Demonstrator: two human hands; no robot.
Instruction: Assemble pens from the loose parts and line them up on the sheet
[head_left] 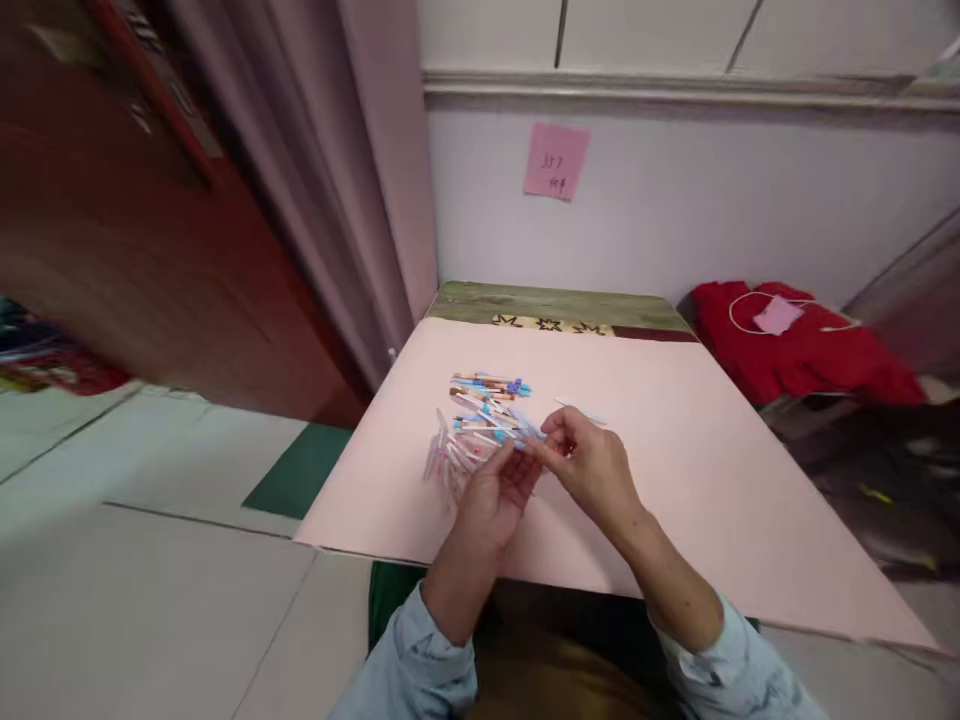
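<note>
My left hand (496,498) is palm up above the near side of the table, with its thumb and fingers closed on a thin pale bluish stick (519,444). From the right, my right hand (596,462) pinches at the same spot between thumb and forefinger. The stick is small and partly hidden by the fingers, so its exact kind is unclear. Just beyond my hands lies a row of slender pen-like sticks (491,388) in brown, blue and white. Left of my left hand, a loose heap of clear and whitish thin sticks (450,455) has small red marks.
The pale pink tabletop (705,490) reaches a patterned green strip (555,298) by the wall. One thin stick (598,420) lies beyond my right hand. Red cloth (795,350) with a white cord is at the right. A brown door (187,250) and mauve curtain (315,150) stand left.
</note>
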